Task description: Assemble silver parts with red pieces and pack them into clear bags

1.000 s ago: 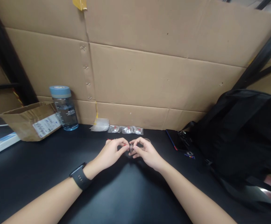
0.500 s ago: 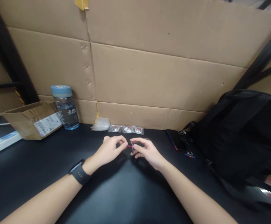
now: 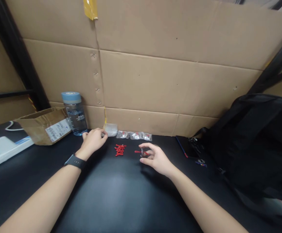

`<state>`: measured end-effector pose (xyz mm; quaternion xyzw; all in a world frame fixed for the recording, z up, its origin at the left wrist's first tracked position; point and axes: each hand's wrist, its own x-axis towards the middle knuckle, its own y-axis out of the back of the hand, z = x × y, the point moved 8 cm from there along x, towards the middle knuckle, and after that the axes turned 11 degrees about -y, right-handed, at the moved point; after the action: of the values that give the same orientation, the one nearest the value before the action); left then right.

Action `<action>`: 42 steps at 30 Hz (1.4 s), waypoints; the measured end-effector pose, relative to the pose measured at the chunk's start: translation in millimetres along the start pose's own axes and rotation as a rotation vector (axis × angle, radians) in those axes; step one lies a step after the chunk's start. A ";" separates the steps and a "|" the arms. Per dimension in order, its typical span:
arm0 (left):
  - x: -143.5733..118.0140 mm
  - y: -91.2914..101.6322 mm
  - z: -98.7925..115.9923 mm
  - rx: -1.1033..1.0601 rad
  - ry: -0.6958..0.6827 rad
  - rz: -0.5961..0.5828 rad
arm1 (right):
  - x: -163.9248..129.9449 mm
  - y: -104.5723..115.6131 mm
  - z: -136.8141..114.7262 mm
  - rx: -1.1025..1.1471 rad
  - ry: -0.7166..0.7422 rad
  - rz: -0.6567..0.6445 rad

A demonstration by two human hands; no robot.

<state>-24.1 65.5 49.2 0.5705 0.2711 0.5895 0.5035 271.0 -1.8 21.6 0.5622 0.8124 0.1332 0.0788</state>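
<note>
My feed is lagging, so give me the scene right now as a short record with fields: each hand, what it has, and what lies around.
left hand: reaching to the stack of clear plastic bags at the cardboard wall, fingertips at its edge
right hand: pinching a small dark ring with a red strip
between hands: loose pile of small red pieces on the black table
back row: three clear packets with red contents
left side: blue-lidded water bottle, open brown cardboard box
right side: black backpack
</note>
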 end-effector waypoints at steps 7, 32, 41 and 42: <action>2.4 -27.9 -3.7 0.110 -0.160 -0.096 | 1.5 2.3 -1.7 -0.064 0.042 0.036; -55.1 -5.9 166.2 -0.511 -0.770 -0.159 | 3.4 37.7 -11.7 -0.168 0.175 0.211; -82.0 -25.5 173.8 -0.304 -0.869 -0.379 | -8.6 27.7 -32.0 -0.454 0.283 0.196; -82.5 -25.2 174.2 -0.300 -0.874 -0.382 | -11.8 23.0 -36.3 -0.499 0.304 0.175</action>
<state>134.7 -44.7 28.9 0.6254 0.0466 0.2251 0.7457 285.6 -9.7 63.0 0.5669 0.7056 0.4175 0.0802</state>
